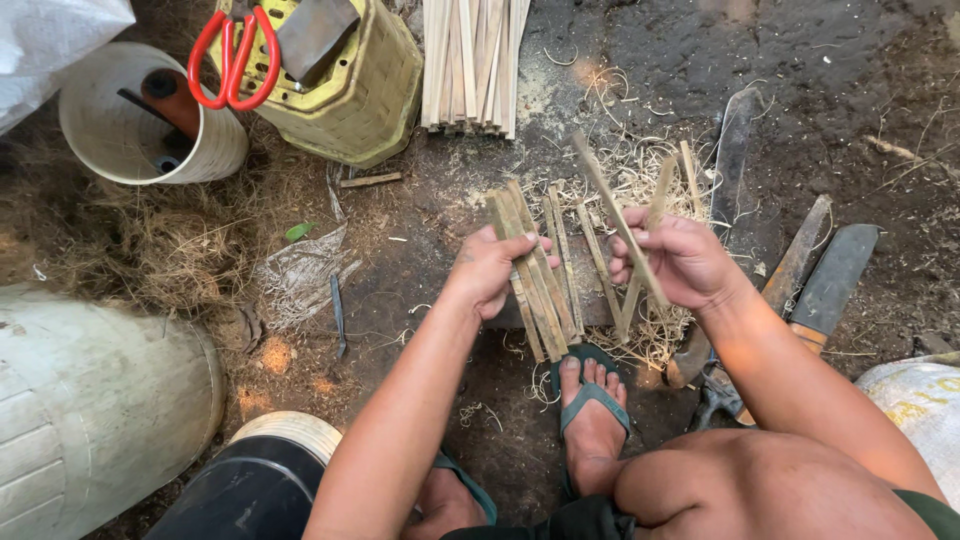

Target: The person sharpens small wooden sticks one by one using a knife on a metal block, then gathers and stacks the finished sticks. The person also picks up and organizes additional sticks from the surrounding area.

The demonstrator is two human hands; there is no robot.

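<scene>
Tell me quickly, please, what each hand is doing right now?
Left hand: closed on a bundle of bamboo strips.
Right hand: closed on two crossed strips.

bamboo strips [535, 280]: flat, greenish-tan | bundled, slanted | crossed strips [630, 240]: two, upright-tilted

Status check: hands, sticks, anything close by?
Left hand grips bundle of flat bamboo strips. Right hand pinches two thin bamboo strips. Long dark blades beside right arm.
</scene>
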